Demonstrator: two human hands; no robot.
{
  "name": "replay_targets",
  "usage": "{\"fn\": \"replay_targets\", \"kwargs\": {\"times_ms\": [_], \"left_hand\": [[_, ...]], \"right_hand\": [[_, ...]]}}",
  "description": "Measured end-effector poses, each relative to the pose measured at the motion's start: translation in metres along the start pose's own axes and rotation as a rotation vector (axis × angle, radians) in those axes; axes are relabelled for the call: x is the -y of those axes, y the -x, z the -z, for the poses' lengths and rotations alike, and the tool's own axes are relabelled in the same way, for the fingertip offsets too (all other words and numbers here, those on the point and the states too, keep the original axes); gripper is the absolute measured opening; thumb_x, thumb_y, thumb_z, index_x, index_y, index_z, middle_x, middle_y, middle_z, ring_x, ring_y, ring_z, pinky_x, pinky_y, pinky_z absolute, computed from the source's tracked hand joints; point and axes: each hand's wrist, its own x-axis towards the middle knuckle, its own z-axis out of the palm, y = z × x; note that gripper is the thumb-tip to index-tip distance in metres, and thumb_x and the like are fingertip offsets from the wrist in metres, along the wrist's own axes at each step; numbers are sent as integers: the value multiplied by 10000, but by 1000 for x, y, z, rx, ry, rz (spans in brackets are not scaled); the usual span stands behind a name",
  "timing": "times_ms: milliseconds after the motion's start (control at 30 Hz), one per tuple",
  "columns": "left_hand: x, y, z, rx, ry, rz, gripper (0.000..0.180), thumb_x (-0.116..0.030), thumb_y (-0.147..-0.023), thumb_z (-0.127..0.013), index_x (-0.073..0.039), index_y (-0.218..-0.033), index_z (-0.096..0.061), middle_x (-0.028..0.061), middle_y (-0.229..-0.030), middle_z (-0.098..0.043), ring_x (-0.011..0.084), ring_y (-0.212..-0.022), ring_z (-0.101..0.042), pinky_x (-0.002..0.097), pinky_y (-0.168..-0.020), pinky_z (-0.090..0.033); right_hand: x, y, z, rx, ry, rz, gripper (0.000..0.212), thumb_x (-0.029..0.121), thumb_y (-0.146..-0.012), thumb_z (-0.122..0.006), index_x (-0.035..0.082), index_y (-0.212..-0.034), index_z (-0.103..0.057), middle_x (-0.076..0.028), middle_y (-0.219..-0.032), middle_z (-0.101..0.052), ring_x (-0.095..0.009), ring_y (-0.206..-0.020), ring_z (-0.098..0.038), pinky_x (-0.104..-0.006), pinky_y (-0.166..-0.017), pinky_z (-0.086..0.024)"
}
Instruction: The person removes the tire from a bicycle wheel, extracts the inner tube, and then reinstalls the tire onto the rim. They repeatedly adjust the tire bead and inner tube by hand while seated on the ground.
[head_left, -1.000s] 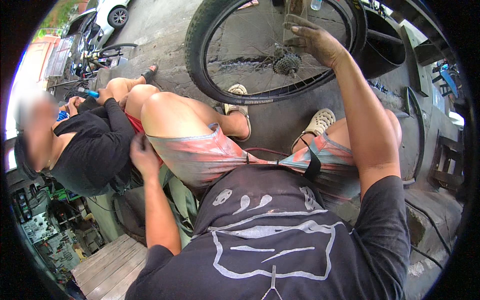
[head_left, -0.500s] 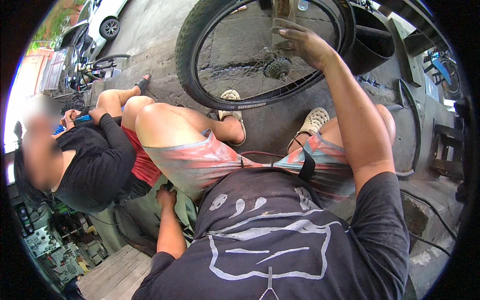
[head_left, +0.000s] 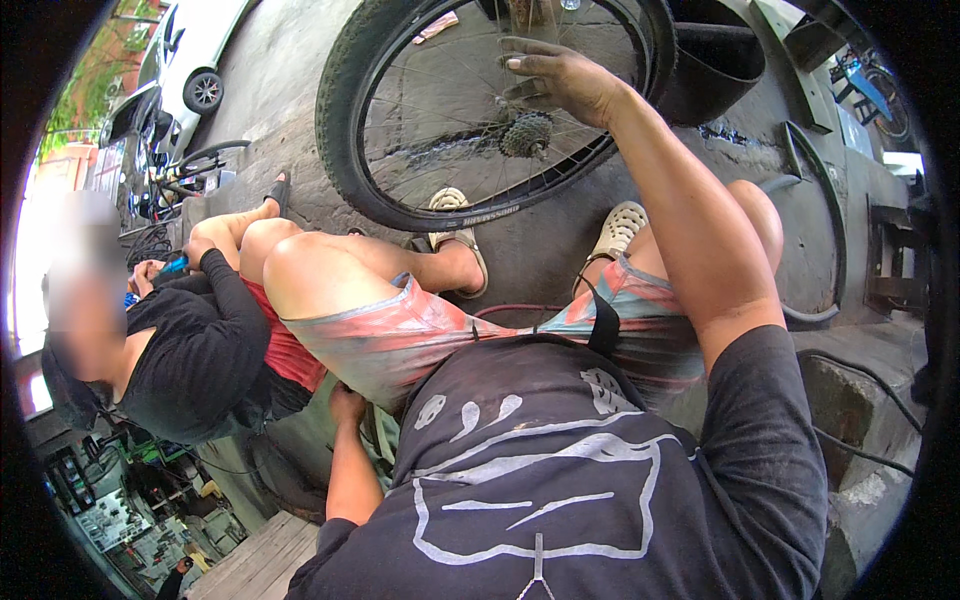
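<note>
A bicycle wheel [head_left: 352,168] with a black knobbly tyre leans in front of my knees. Its sprocket cassette [head_left: 525,136] sits at the hub among thin spokes. My right hand [head_left: 568,84] is over the upper part of the wheel, above the cassette, with fingers stretched out and apart. Nothing shows in its grasp; whether the fingertips touch the spokes cannot be made out. Low beside my left thigh rests my left hand [head_left: 347,404], its fingers mostly hidden by the shorts [head_left: 370,335].
On my left sits a person [head_left: 195,345] in a black top, holding something blue. A black bin-like container [head_left: 715,70] stands behind the wheel. At right lie a curved grey tube [head_left: 835,255] and black cables [head_left: 865,370]. A pink cloth [head_left: 436,27] shows through the spokes.
The whole view has shifted, so the wheel and my right hand appear farther left. My left hand has come closer to my thigh, its fingers now more hidden. The right hand stays spread.
</note>
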Motion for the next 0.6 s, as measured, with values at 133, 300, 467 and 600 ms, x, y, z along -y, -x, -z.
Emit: {"fn": "replay_targets", "kwargs": {"times_ms": [133,300,467,600], "left_hand": [[17,6,56,-327,317,-100,380,-202,-999,-637,17,-1303,-701,251,-1269,-748,422,-1204,-703,479,-1045,-520],[1,28,184,-1053,267,79,414,-199,-1021,-573,106,-1291,-649,307,-1268,-703,447,-1181,-674,507,-1042,-521],[-128,120,387,-1531,1049,-249,405,-254,-985,-671,22,-1277,-723,197,-1214,-753,340,-1020,-737,499,-936,-600],[-169,152,483,-1632,411,-482,523,-486,-1029,-675,-33,-1283,-738,142,-1217,-778,283,-1072,-758,418,-905,-622]], "right_hand": [[-1,-1,0,-1,-46,-4,729,338,-1018,-760,127,-1651,-467,-114,-1528,-599,-237,-1124,-686,-399,-1016,-576],[-4,-3,4,-2,-46,-20,733,334,-1012,-768,136,-1650,-467,-98,-1502,-620,-227,-1121,-681,-392,-998,-576],[7,2,-3,-3,-52,-70,710,300,-1052,-714,113,-1671,-421,-98,-1521,-610,-263,-1137,-707,-456,-1043,-561],[8,-1,1,10,-146,-73,687,243,-1063,-694,118,-1677,-412,-95,-1519,-607,-269,-1136,-706,-476,-1041,-567]]}}
